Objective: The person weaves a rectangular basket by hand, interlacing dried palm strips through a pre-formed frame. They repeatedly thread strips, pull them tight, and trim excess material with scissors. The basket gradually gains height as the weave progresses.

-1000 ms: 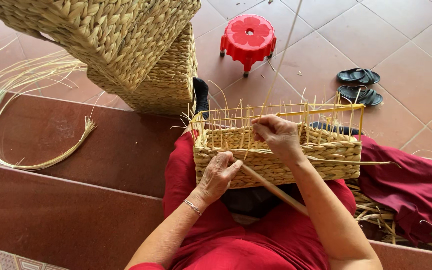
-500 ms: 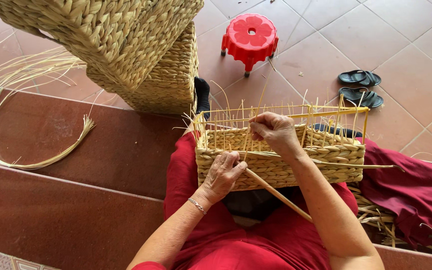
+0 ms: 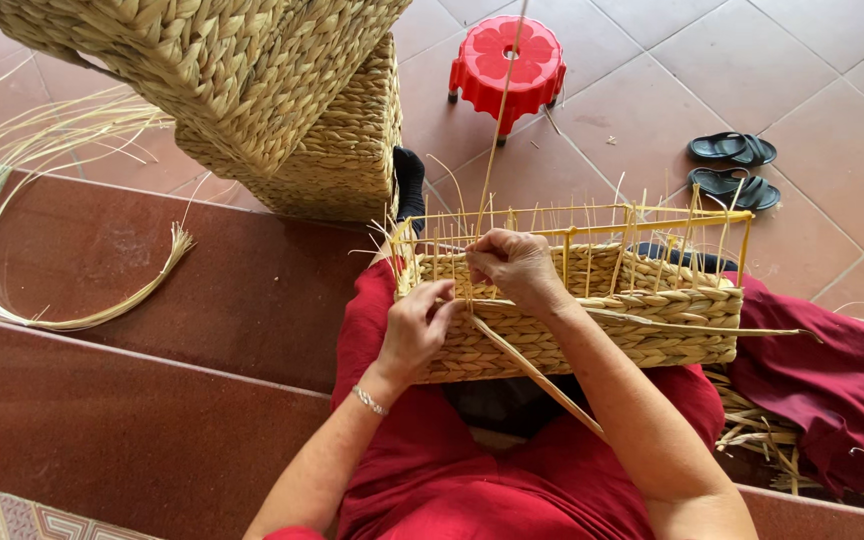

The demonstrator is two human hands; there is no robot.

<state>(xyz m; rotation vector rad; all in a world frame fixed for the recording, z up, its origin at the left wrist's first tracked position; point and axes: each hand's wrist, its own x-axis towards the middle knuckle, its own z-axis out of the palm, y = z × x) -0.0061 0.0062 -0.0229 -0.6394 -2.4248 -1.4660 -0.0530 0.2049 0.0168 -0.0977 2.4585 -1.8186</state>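
On our lap the basket (image 3: 572, 320) is woven halfway up its frame, upper stakes bare, while our left hand (image 3: 414, 330) and right hand (image 3: 517, 268) pinch a strand (image 3: 537, 375).

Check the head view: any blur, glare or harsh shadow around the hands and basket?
Head view: even, soft daylight, no glare; the hands and basket are sharp; the finished baskets loom large at the top edge, bowed by the wide lens; only faint shadows on the floor tiles.
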